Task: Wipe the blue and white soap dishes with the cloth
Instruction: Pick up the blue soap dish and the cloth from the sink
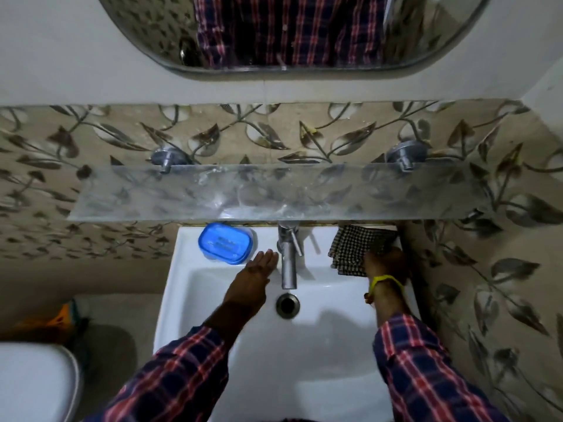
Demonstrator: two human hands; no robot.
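A blue soap dish (224, 243) sits on the back left ledge of the white basin (182, 287). My left hand (254, 274) is flat with fingers extended just right of the dish, holding nothing and not touching it. A black and white checked cloth (355, 248) lies on the back right ledge. My right hand (385, 263) rests on the cloth's near edge, fingers curled onto it. I cannot see a white soap dish.
A steel tap (288, 257) stands between my hands, above the drain (287, 304). A glass shelf (274, 193) juts out over the basin's back edge. A mirror (289, 32) hangs above. A toilet lid (33, 382) is at lower left.
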